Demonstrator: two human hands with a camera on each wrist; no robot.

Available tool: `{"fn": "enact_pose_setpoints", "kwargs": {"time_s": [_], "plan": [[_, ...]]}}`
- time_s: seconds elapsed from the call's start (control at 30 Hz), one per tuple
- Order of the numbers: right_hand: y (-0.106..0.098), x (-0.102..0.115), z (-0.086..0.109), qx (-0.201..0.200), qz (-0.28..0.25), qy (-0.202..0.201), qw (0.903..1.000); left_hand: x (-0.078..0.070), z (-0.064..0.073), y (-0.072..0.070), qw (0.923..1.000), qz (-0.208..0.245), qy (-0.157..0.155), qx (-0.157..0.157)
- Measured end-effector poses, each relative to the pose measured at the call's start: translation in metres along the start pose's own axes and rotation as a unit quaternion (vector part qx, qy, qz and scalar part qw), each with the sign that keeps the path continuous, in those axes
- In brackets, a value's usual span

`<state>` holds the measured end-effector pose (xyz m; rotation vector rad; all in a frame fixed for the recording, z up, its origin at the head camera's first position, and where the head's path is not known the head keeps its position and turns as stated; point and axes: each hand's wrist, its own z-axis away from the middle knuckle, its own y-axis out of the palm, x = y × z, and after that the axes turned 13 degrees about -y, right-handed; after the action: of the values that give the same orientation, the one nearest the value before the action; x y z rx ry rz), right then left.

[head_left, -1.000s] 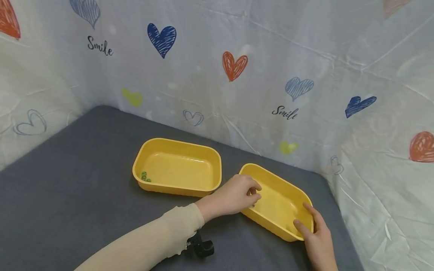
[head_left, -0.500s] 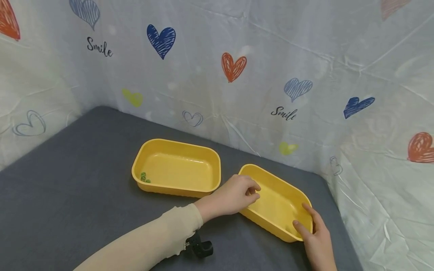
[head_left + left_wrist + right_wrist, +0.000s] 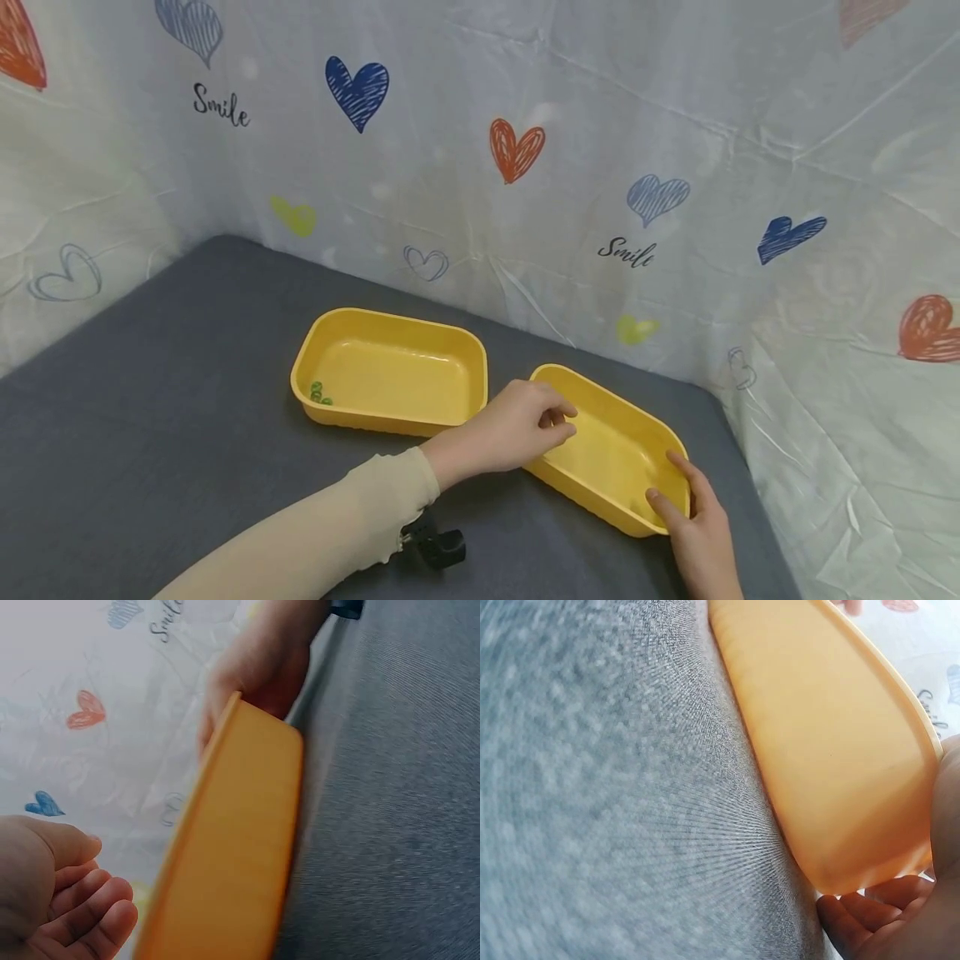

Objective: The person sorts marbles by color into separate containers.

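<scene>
My left hand (image 3: 517, 429) is over the left end of the right yellow tray (image 3: 600, 496), its fingers curled in toward the thumb. The left wrist view shows the same hand (image 3: 71, 889) above the tray's rim, thumb tip close to the fingers. I cannot tell whether something small is pinched there. My right hand (image 3: 701, 521) grips the right end of that tray, thumb inside the rim and fingers around the outer wall (image 3: 832, 750). A left yellow tray (image 3: 390, 421) holds several small green beads (image 3: 318, 393) in its near left corner.
Both trays stand on a dark grey cloth-covered table (image 3: 187, 433). A white curtain (image 3: 450, 100) printed with hearts closes off the back and sides. A black wrist camera (image 3: 438, 546) hangs under my left sleeve (image 3: 330, 525), low over the cloth.
A small dark speck at my left fingertips in the right tray, visible a second ago, is no longer in view. My left hand has shifted slightly left and up. The right hand keeps its grip.
</scene>
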<state>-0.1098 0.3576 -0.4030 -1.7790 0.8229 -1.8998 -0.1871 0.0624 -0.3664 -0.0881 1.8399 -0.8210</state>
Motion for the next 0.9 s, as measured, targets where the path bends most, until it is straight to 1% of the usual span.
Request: {"fn": "enact_pose_setpoints", "kwargs": {"time_s": [0.17, 0.27, 0.4, 0.5, 0.6, 0.77, 0.9], "plan": [[0.002, 0.000, -0.001, 0.008, -0.002, 0.002, 1.0000, -0.004, 0.009, -0.014, 0.9999, 0.011, 0.004, -0.012], [0.002, 0.000, -0.001, 0.003, -0.001, -0.004, 1.0000, -0.002, 0.015, -0.019, 0.9999, 0.010, 0.007, -0.009], [0.001, 0.000, 0.000, -0.002, -0.003, 0.003, 1.0000, 0.000, 0.023, -0.022, 1.0000, 0.002, 0.009, -0.001], [0.000, 0.000, 0.000, 0.003, 0.000, 0.011, 0.9999, 0.002, 0.031, -0.025, 1.0000, 0.003, 0.008, 0.004], [-0.001, 0.000, 0.000, 0.008, 0.004, 0.013, 0.9999, 0.007, 0.039, -0.028, 0.9999, -0.003, 0.008, 0.005], [-0.001, 0.000, -0.002, 0.012, -0.001, 0.013, 0.9998, 0.020, 0.053, -0.032, 0.9997, -0.025, 0.007, 0.005], [-0.001, -0.001, -0.003, 0.013, -0.001, 0.009, 0.9999, 0.030, 0.064, -0.036, 0.9990, -0.043, -0.005, 0.016]]}}
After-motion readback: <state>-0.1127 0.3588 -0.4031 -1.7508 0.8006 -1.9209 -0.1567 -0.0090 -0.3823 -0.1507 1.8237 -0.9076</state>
